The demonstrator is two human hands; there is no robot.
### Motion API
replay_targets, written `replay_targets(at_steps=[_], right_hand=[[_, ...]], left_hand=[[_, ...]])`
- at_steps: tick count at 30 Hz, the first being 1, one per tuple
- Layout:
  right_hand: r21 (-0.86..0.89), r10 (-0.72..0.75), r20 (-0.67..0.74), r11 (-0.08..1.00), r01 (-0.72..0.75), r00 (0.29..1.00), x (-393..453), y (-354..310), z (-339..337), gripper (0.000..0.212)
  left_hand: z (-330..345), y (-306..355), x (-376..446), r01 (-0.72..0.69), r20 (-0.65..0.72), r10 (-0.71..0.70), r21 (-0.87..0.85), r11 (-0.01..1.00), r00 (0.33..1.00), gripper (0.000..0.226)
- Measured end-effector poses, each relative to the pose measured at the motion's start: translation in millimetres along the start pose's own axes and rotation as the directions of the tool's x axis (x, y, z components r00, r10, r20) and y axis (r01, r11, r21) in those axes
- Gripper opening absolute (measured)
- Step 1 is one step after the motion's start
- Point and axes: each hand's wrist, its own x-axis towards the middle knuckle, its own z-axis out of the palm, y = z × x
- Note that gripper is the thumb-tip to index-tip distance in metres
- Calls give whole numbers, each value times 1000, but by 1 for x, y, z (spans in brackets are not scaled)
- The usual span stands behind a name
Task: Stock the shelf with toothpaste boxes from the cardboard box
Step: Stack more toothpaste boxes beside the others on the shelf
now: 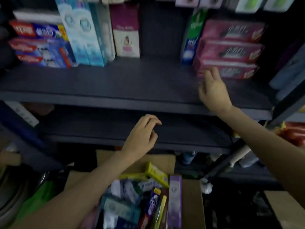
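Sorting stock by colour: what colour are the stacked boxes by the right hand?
Pink stacked boxes, head view.

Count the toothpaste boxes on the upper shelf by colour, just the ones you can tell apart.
Pink boxes, stacked flat: 3
Red and blue boxes, stacked flat: 2
Light blue boxes, upright: 2
Purple and cream box, upright: 1
Green and blue box, upright: 1
Total: 9

Your right hand (212,87) is stretched far forward and up on a nearly straight bare arm, fingers loosely extended and holding nothing. Your left hand (142,134) hangs lower and nearer, forearm angled up, fingers loosely curled and empty.
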Motion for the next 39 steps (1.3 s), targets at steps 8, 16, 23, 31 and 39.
replay_targets(at_steps=[8, 16, 23, 31, 39], right_hand=[[418, -416, 385, 874, 247, 824, -123, -105, 103, 25], [89, -194, 936, 939, 333, 295, -205, -62, 222, 60], [113, -258, 954, 779, 617, 150, -229, -71, 288, 43], [68, -191, 965, 843, 534, 179, -203, -82, 249, 40], [236, -194, 900, 970, -62, 391, -119, -128, 179, 29]], left_hand=[[32, -63, -104, 335, 355, -331, 53, 941, 874, 32], [24, -97, -166, 502, 462, -565, 263, 824, 684, 34], [14, -108, -189, 568, 473, -629, 286, 772, 617, 39], [18, -111, -190, 601, 483, -633, 244, 761, 605, 37], [-13, -113, -140, 646, 640, -511, 29, 763, 574, 58]])
